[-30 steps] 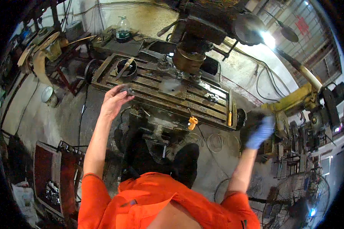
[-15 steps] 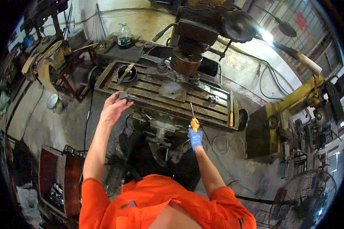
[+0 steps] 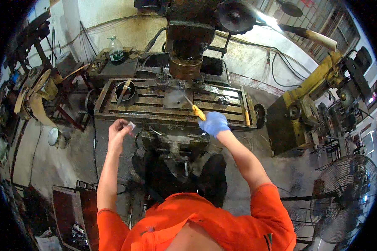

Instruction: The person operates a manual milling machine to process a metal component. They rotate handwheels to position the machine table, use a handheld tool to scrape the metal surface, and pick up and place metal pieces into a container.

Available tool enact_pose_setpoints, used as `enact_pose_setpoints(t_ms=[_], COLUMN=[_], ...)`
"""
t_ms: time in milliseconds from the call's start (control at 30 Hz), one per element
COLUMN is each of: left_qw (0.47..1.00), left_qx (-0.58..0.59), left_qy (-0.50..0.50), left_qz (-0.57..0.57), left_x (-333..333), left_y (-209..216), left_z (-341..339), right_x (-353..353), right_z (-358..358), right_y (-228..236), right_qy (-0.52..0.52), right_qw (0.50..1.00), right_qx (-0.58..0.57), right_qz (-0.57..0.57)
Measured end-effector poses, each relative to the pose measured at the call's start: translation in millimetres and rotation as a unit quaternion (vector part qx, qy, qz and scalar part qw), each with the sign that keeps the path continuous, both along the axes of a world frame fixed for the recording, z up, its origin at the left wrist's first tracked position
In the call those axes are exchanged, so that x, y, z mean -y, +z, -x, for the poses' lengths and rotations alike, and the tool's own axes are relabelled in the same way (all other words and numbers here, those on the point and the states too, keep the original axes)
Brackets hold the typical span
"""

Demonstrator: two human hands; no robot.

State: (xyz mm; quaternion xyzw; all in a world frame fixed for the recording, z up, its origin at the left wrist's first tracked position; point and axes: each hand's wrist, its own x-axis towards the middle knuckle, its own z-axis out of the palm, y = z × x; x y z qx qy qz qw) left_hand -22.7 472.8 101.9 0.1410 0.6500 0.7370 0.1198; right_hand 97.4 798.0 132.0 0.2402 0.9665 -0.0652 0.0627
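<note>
The right hand [image 3: 213,123], in a blue glove, is closed around the yellow handle of a screwdriver [image 3: 195,109]. The tool's thin shaft points far and left, its tip over a flat metal plate [image 3: 178,99] that lies in the middle of the slotted machine table [image 3: 222,113]. The bare left hand [image 3: 118,129] is raised at the near left edge of that table, its fingers pinched on a small pale piece [image 3: 131,125]; what the piece is cannot be told. On the left end of the table stands a dark round pot [image 3: 127,93] with a stick leaning in it. Another yellow-handled tool [image 3: 246,113] lies along the right end. Above the plate hangs the machine head [image 3: 190,37]. A green plastic bottle [image 3: 116,49] stands far left, and a fan [image 3: 347,198] stands near right on the floor
</note>
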Motion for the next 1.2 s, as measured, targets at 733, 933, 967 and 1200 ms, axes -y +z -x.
enact_pose_setpoints(t_ms=[733, 933, 967, 1200], left_qw=[0.993, 0.991, 0.992, 0.991], left_qx=[0.035, 0.052, 0.063, 0.067], left_qy=[-0.102, -0.096, -0.095, -0.097], left_qz=[0.043, 0.071, 0.059, 0.063], left_x=[-62.1, -40.3, -39.4, -39.1], left_y=[6.9, -7.7, -10.2, -2.9], left_z=[-14.6, -8.7, -8.5, -11.6], right_x=[-9.2, -14.1, -14.1, -13.6], right_z=[25.2, 29.2, 30.5, 28.1], right_y=[49.6, 32.4, 37.3, 34.7], right_qy=[-0.042, -0.034, -0.039, -0.023], right_qw=[0.996, 0.995, 0.994, 0.995], right_qx=[-0.052, -0.065, -0.069, -0.061], right_qz=[0.065, 0.065, 0.069, 0.079])
